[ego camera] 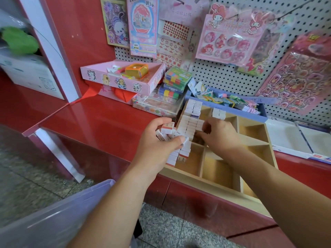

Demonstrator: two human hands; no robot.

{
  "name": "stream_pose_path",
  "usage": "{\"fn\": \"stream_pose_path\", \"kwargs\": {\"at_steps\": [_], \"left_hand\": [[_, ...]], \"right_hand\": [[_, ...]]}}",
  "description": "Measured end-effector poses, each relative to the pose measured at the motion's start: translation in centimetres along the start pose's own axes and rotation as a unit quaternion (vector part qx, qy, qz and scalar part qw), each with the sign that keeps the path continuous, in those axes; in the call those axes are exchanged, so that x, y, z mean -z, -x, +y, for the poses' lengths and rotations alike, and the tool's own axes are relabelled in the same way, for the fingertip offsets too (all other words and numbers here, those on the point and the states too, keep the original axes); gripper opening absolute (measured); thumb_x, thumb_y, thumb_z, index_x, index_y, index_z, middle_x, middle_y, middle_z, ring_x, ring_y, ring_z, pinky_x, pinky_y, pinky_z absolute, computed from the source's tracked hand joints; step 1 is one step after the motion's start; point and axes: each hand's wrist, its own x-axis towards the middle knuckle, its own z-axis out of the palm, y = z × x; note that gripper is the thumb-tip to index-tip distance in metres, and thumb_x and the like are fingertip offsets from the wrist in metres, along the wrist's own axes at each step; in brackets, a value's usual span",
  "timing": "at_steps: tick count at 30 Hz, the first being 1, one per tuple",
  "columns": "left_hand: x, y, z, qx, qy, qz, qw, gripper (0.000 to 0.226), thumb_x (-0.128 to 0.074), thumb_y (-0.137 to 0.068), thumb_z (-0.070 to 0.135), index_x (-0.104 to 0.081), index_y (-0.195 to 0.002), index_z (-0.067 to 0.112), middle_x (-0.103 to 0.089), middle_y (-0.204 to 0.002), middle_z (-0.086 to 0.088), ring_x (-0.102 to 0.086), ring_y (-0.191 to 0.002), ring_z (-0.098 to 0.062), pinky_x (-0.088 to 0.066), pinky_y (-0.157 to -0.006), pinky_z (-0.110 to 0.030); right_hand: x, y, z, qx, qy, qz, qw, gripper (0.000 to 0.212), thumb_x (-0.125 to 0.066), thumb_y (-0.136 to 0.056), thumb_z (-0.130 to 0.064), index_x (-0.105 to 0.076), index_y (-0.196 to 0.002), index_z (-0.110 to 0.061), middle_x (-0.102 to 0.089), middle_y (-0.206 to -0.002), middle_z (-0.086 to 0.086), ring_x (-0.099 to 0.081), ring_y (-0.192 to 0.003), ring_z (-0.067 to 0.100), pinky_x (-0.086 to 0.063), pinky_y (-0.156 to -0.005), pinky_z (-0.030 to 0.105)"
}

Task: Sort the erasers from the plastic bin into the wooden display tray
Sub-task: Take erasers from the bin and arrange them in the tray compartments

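From my head camera, my left hand (pixel 161 138) sits at the left edge of the wooden display tray (pixel 202 178). It is closed around a small clutch of erasers (pixel 167 130), thumb under, fingers over the top, and the bunch fills the grip. The topmost one shows its printed face, with its long axis roughly across me and tipped a little. Just to the right of that hand, touching the bunch or very nearly, is the packed row (pixel 189 122) already in the tray's left column. It runs away from me towards the back wall, each eraser standing on edge with its long side crosswise to the row. I judge that the next eraser must be turned to match that crosswise set before it goes in. My right hand (pixel 218 135) is the nearer one to the row. Its fingers are curled down onto the right flank of the row, about midway along, with the knuckles up. I cannot tell whether they pinch a single eraser or only press the row tight. Beyond its fingertips a short second stack (pixel 218 113) stands in the next compartment. Under its wrist and on my side of it, the compartments show bare wood. The plastic bin (pixel 62 212) lies well behind and below my left forearm, down to my left, and its contents are out of sight. The refill for my left hand is therefore a reach back and down, away from the tray.
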Motion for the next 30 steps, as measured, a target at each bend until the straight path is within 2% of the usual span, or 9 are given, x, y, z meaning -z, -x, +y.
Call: {"fn": "stream_pose_path", "kwargs": {"at_steps": [4, 6, 10, 14, 19, 21, 24, 28, 30], "left_hand": [[-0.2, -0.2, -0.1, -0.001, -0.008, -0.002, 1.000, 0.048, -0.080, -0.082, -0.005, -0.065, -0.120, 0.021, -0.069, -0.114, -0.007, -0.073, -0.101, -0.022, -0.064, -0.080, -0.034], [-0.3, -0.5, -0.3, 0.000, -0.016, -0.002, 1.000, 0.048, -0.080, -0.082, -0.003, -0.066, -0.118, 0.024, -0.070, -0.112, -0.005, -0.074, -0.100, -0.020, -0.063, -0.083, -0.038], [-0.7, -0.7, -0.8, 0.000, -0.007, -0.012, 1.000, 0.044, -0.080, -0.084, 0.000, -0.067, -0.118, 0.024, -0.072, -0.106, -0.001, -0.074, -0.101, -0.019, -0.062, -0.087, -0.042], [-1.0, -0.5, -0.6, 0.022, 0.045, -0.028, 0.998, 0.041, -0.070, -0.089, -0.009, -0.065, -0.120, 0.018, -0.068, -0.112, -0.008, -0.074, -0.104, -0.025, -0.062, -0.085, -0.038], [-0.8, 0.1, 0.2, 0.045, 0.083, -0.003, 0.995, 0.014, -0.065, -0.098, 0.007, -0.065, -0.112, 0.006, -0.065, -0.117, -0.025, -0.075, -0.097, -0.030, -0.063, -0.077, -0.036], [-0.6, 0.1, 0.2, 0.045, 0.069, -0.001, 0.997, 0.009, -0.062, -0.100, 0.008, -0.066, -0.109, 0.007, -0.063, -0.119, -0.029, -0.075, -0.097, -0.032, -0.063, -0.072, -0.035], [-0.9, 0.4, 0.1, 0.029, 0.036, -0.024, 0.999, 0.017, -0.060, -0.100, 0.003, -0.069, -0.109, 0.015, -0.065, -0.120, -0.024, -0.076, -0.095, -0.026, -0.062, -0.070, -0.033], [-1.7, 0.2, -0.2, 0.024, 0.052, -0.047, 0.997, 0.041, -0.059, -0.099, -0.004, -0.066, -0.119, 0.031, -0.073, -0.111, -0.009, -0.076, -0.090, -0.021, -0.062, -0.076, -0.042], [-2.1, -0.1, -0.4, 0.050, 0.082, -0.047, 0.994, 0.044, -0.061, -0.098, -0.003, -0.058, -0.131, 0.025, -0.074, -0.112, -0.011, -0.077, -0.091, -0.021, -0.060, -0.076, -0.042]], "right_hand": [[1.9, 1.1, -0.3, -0.005, -0.042, 0.028, 0.999, 0.014, -0.065, -0.095, -0.033, -0.065, -0.087, -0.021, -0.065, -0.081, -0.006, -0.060, -0.075, 0.012, -0.043, -0.056, 0.022], [3.0, 2.6, -1.5, -0.028, -0.155, 0.012, 0.987, 0.023, -0.064, -0.096, -0.037, -0.066, -0.082, -0.019, -0.067, -0.074, -0.003, -0.063, -0.068, 0.014, -0.048, -0.056, 0.026], [3.7, 5.3, -3.8, -0.070, -0.431, -0.158, 0.886, 0.024, -0.074, -0.091, -0.027, -0.070, -0.093, -0.004, -0.074, -0.080, 0.015, -0.071, -0.068, 0.022, -0.060, -0.064, 0.033], [3.4, 5.6, -3.6, -0.088, -0.476, -0.147, 0.863, 0.022, -0.077, -0.088, -0.017, -0.069, -0.098, 0.001, -0.074, -0.078, 0.016, -0.071, -0.068, 0.022, -0.059, -0.062, 0.030], [3.9, 4.9, -1.7, -0.135, -0.570, -0.057, 0.809, 0.016, -0.072, -0.090, -0.003, -0.064, -0.104, 0.001, -0.072, -0.085, 0.018, -0.074, -0.077, 0.031, -0.061, -0.065, 0.033], [4.2, 3.4, 0.5, -0.164, -0.520, 0.033, 0.838, 0.014, -0.072, -0.091, -0.004, -0.066, -0.104, -0.004, -0.073, -0.084, 0.012, -0.075, -0.077, 0.030, -0.062, -0.070, 0.037], [4.1, 0.6, 4.6, -0.181, -0.329, 0.122, 0.919, 0.019, -0.071, -0.091, -0.010, -0.065, -0.109, -0.013, -0.069, -0.080, -0.002, -0.073, -0.076, 0.025, -0.061, -0.075, 0.039], [3.4, -2.5, 7.3, -0.112, -0.154, 0.093, 0.977, 0.014, -0.070, -0.091, -0.015, -0.065, -0.103, -0.018, -0.068, -0.095, -0.002, -0.065, -0.085, 0.022, -0.045, -0.068, 0.026], [2.8, -3.9, 7.5, -0.084, -0.098, 0.071, 0.989, 0.012, -0.070, -0.091, -0.013, -0.066, -0.101, -0.016, -0.067, -0.095, 0.001, -0.062, -0.086, 0.022, -0.042, -0.068, 0.026]]}}
